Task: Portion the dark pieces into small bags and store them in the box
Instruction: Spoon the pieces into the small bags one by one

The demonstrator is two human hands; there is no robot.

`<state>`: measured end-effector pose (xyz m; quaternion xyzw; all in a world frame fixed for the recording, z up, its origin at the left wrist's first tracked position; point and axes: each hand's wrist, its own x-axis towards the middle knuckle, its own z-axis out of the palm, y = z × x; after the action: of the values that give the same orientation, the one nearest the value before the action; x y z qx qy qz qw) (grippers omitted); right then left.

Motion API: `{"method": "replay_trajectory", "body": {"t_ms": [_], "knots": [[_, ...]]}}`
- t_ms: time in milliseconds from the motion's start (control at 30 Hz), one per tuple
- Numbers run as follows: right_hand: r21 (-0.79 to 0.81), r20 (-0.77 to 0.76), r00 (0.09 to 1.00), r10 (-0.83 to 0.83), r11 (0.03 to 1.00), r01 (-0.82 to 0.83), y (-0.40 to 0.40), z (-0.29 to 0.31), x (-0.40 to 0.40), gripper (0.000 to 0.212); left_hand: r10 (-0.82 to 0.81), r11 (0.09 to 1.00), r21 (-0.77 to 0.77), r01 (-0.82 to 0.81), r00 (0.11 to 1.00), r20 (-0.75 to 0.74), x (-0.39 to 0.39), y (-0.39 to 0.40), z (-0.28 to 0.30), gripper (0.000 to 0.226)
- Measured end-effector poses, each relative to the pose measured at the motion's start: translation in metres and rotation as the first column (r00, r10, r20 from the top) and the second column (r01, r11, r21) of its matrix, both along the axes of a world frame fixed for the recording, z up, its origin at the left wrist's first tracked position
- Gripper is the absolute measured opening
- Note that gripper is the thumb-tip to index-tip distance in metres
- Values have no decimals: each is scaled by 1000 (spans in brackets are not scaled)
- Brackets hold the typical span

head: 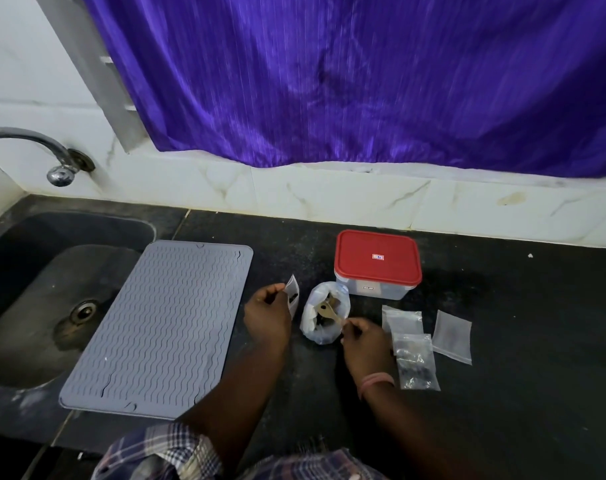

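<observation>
My left hand pinches a small clear bag with a few dark pieces inside, held upright just left of the big plastic bag. That bigger bag stands open on the black counter and holds dark pieces. My right hand grips the handle of a wooden spoon whose bowl is down inside it. The clear box with a red lid, shut, sits just behind. To the right lie small bags, one of them filled with dark pieces, and an empty one.
A grey ribbed mat lies left of my hands, overlapping the dark sink. A chrome tap juts from the wall at far left. A purple curtain hangs behind the counter.
</observation>
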<state>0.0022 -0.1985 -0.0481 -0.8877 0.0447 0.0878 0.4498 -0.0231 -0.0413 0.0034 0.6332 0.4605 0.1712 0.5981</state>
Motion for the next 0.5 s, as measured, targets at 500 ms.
{"method": "replay_trajectory", "body": {"t_ms": [500], "knots": [[322, 208, 935, 286, 883, -341, 12, 67, 29, 44, -552, 834, 56, 549, 831, 69, 11, 10, 55, 15]]}}
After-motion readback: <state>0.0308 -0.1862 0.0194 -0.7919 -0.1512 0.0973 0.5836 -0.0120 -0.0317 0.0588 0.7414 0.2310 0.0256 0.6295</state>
